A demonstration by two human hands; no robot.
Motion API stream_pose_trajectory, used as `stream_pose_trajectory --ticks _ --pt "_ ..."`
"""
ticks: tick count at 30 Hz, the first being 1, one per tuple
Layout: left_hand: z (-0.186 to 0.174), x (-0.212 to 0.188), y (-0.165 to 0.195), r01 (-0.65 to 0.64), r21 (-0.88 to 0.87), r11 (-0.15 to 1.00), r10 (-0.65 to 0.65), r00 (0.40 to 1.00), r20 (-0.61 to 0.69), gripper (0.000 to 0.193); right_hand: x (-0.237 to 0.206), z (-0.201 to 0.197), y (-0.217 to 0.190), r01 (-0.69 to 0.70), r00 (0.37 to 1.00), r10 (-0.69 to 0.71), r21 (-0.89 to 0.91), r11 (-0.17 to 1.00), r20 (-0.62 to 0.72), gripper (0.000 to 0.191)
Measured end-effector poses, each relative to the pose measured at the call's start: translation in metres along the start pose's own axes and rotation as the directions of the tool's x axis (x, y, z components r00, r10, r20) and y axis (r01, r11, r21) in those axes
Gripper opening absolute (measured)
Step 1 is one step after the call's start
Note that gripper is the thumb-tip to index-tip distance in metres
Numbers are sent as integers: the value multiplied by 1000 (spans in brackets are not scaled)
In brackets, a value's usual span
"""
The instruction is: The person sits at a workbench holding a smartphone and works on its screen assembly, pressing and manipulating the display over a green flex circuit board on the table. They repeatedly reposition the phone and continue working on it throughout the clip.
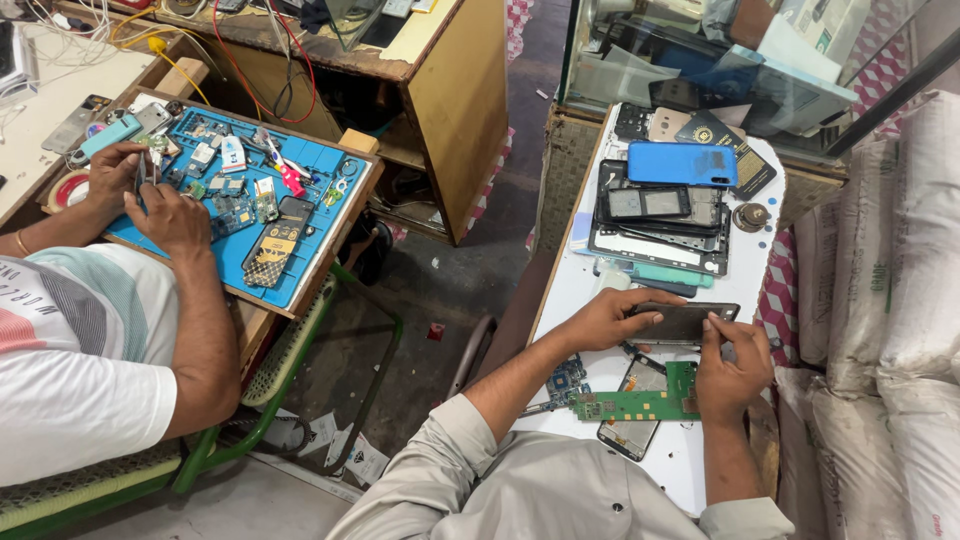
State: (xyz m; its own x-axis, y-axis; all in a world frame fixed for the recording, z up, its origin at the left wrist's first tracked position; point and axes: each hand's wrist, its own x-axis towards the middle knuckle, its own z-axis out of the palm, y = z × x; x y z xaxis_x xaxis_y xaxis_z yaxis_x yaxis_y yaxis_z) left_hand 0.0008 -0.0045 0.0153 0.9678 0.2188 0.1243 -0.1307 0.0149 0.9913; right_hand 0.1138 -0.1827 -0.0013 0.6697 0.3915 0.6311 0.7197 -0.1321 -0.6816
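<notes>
A cramped repair stall, white bench (590,290) strewn with phone parts. The left hand (610,318) is clamped on a dark phone (685,322), held just above the bench, long axis lying left to right. The right hand (730,372) pinches its right end from below, above a green board (640,402).

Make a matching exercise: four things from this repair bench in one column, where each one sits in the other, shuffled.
1. dark phone
2. green circuit board
3. blue phone cover
4. blue work mat

A. on the co-worker's tray at left
B. atop the stack of phone parts
C. held in both hands
D. flat on the white table, under the right hand

Pairs: 1-C, 2-D, 3-B, 4-A
</notes>
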Motion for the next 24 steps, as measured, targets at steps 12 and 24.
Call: stream_pose_trajectory --ticks 12,24 --pt "0 1 -1 9 41 999 -8 1000 -7 38 1 0 3 5 998 -4 16 1000 -56 14" --pt "-1 1 -4 -90 114 989 91 996 -4 36 0 0 2 25 999 -24 42 999 -46 13"
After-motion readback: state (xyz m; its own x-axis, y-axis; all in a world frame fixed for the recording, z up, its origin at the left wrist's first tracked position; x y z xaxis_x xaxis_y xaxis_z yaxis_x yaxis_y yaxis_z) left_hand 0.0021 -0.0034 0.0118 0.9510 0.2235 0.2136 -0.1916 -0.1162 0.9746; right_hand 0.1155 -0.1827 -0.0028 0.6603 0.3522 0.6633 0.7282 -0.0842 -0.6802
